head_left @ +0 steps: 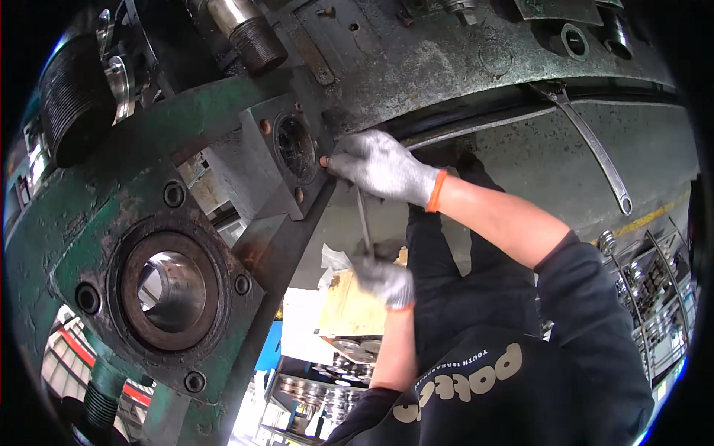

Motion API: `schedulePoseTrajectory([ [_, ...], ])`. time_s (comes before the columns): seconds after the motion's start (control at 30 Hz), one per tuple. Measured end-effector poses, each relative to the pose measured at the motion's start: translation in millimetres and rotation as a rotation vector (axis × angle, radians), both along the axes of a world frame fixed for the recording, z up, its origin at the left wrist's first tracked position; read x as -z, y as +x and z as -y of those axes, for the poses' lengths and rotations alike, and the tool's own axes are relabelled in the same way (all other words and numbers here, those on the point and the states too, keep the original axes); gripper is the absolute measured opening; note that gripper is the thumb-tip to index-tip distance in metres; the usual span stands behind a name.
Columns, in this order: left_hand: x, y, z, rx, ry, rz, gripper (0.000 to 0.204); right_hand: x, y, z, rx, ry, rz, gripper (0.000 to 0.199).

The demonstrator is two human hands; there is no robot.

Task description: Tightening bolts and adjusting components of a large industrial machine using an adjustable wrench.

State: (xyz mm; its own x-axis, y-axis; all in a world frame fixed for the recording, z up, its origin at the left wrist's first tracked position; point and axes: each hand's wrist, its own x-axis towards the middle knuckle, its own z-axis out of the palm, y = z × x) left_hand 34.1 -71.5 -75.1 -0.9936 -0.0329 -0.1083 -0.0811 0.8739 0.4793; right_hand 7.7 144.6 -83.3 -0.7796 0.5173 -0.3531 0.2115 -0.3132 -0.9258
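The dark sweatshirt sleeve [595, 327] lies nearest, at about five o'clock, and both bare forearms rise from it. The left hand [384, 281], in a grey glove, is closed around the lower end of a thin metal tool [363, 223], a key or small wrench as it seems. The right hand [383, 167], also gloved, is at the centre; its fingers are pinched on the top of the tool, where it meets a small bolt [324, 160] at the edge of a grey square plate [279, 160].

I judge the step to be the turning of this bolt. The next move asks a steady push at the bolt head and a short swing below.

The room for this swing is narrow: the green machine frame [97, 201] with its big round bore [169, 290] stands at nine o'clock, and the person's dark trousers are just behind the tool. Farther, at two o'clock, a long wrench [595, 149] lies on the grey machine body [446, 67], well apart.
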Motion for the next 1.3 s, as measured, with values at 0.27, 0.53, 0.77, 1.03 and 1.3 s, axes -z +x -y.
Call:
schedulePoseTrajectory([
  [0.27,137,-36,-63,-0.617,1.84,1.217,0.039,25,0,20,0.031,0.864,0.002,0.018],
  [0.53,134,-48,-70,-0.133,2.047,1.417,0.045,19,19,-2,0.07,0.697,0.135,0.023],
  [0.77,29,-32,-82,-0.247,1.442,1.209,0.034,6,137,-16,0.538,-0.886,-0.122,0.026],
  [1.03,6,-61,-112,0.14,1.171,1.063,0.037,35,154,-2,0.45,-1.628,-0.76,0.027],
  [1.3,3,-76,-120,0.149,1.13,0.95,0.035,9,112,-23,0.738,-1.492,-0.103,0.031],
])
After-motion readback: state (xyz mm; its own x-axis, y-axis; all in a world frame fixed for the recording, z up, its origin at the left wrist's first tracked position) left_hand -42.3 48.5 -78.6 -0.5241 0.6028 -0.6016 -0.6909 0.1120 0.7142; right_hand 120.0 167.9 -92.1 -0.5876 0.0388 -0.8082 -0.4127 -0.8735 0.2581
